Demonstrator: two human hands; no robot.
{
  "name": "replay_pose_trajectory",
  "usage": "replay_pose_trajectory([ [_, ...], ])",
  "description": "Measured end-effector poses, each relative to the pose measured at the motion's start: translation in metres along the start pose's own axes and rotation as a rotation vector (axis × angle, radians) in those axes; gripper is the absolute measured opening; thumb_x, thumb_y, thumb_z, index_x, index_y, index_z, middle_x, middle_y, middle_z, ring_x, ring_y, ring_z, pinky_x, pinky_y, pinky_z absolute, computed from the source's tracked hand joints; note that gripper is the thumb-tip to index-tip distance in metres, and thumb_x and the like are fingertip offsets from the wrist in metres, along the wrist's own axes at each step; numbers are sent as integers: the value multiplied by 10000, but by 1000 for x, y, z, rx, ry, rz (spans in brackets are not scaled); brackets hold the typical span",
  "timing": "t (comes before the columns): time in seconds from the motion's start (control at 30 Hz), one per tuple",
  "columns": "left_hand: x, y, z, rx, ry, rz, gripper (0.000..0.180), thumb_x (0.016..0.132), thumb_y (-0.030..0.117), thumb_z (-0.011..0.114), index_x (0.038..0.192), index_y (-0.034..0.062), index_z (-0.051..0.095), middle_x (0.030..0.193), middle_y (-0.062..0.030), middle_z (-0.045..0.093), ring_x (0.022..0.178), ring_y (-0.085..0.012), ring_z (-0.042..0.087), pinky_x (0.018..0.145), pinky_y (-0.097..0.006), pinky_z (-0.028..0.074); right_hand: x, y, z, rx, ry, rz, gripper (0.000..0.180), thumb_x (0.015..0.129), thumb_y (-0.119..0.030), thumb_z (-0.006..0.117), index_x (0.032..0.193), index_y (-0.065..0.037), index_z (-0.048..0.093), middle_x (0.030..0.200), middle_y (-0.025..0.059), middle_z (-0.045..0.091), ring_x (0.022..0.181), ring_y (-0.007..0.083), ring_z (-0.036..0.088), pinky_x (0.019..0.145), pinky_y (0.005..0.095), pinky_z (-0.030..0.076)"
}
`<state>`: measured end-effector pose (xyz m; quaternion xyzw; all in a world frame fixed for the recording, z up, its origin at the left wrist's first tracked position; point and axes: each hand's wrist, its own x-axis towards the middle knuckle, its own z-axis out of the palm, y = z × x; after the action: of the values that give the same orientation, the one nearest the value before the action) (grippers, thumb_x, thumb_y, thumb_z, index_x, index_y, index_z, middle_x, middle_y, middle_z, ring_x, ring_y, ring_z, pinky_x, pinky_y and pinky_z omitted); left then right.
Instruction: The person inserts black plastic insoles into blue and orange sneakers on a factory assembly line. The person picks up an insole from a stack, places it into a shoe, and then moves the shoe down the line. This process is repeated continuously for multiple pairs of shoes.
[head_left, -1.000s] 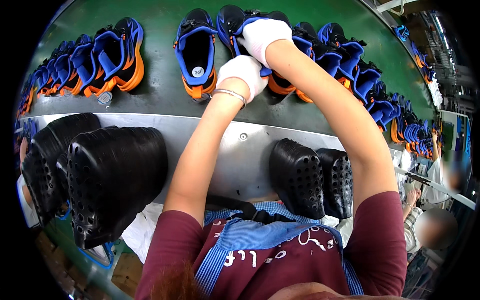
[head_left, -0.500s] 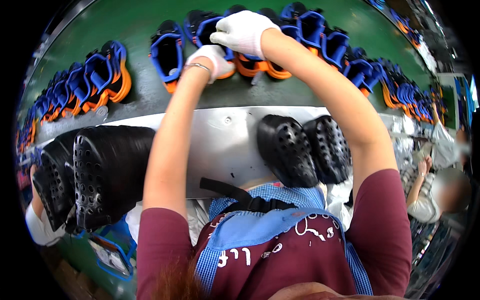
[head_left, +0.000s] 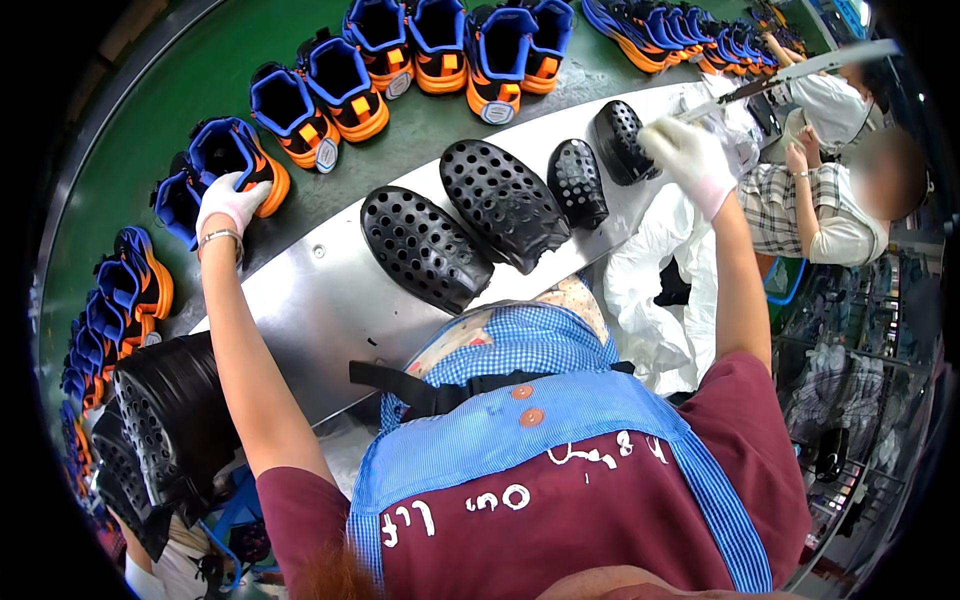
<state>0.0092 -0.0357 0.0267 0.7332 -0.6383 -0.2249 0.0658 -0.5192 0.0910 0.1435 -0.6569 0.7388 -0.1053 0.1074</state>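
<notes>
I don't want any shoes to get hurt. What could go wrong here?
The left hand rests on one blue and orange shoe in a tightly packed row, so moving it might bump the neighbouring shoe. The right hand reaches far sideways beside the black perforated moulds near the metal ledge, so one could get nudged off.

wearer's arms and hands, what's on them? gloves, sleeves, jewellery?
Both hands wear white fabric gloves: left hand, right hand. A thin metal bangle circles the left wrist just below the glove cuff. Forearms are bare. Short maroon sleeves cover the upper arms, under a blue checked apron.
</notes>
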Motion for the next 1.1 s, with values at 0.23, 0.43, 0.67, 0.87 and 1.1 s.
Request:
replay_pose_trajectory([
  [0.23,-56,30,1,189,464,121,494,842,343,655,1262,88,597,1295,-185,553,1170,-351,549,997,-378,443,-46,10,83,-81,-175,-92,587,731,-297,759,1212,-36,546,1092,142,596,977,275,621,877,345,499],
  [0.43,-75,50,12,-33,514,357,383,853,251,660,1178,50,636,1181,-169,600,1058,-334,594,934,-375,465,-38,18,93,68,-173,-107,367,730,-251,760,937,-27,556,968,156,562,876,342,596,775,392,497],
  [0.67,-74,56,31,-48,436,373,367,842,256,677,1164,81,659,1106,-140,630,984,-288,621,881,-352,496,-41,22,96,245,-28,-147,301,729,-149,744,910,-31,534,842,107,545,694,229,580,659,334,498],
  [0.87,-75,74,19,-694,104,252,395,913,260,621,1220,12,620,1047,-108,673,867,-163,653,781,-268,515,-22,-6,52,652,69,-160,259,775,-55,681,973,-10,521,876,9,548,749,58,535,696,218,484],
  [1.1,-114,144,-12,-1728,-545,351,624,979,495,458,1338,-16,447,1269,-154,583,1154,-243,578,1008,-402,462,0,-163,15,698,-84,-683,478,733,-8,677,1191,17,544,1063,81,592,961,160,615,883,295,503],
])
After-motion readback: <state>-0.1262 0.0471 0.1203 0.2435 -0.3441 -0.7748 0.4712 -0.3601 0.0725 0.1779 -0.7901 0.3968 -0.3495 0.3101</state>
